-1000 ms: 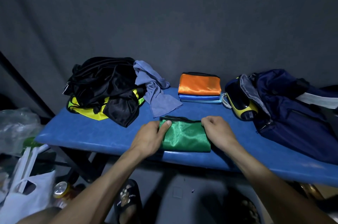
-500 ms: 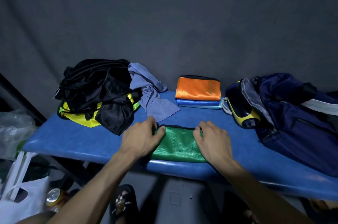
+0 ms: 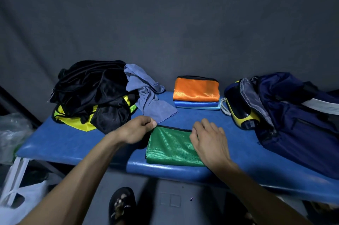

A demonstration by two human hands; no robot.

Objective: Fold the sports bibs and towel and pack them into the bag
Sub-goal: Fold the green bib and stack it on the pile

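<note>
The folded green mesh sports bib (image 3: 172, 146), lying at the blue padded surface's (image 3: 60, 144) near edge, looks light, limp and slippery, so the flat-pressing right hand (image 3: 209, 140) and loosely curled, empty left hand (image 3: 136, 130) should pinch its folded edges.

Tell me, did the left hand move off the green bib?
Yes. The left hand slid left off the green bib, toward the black pile; only its thumb touches the corner.

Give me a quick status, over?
Left hand off bib, loosely curled; right hand flat on folded green bib. Bag open at right. Nothing in the way.
</note>
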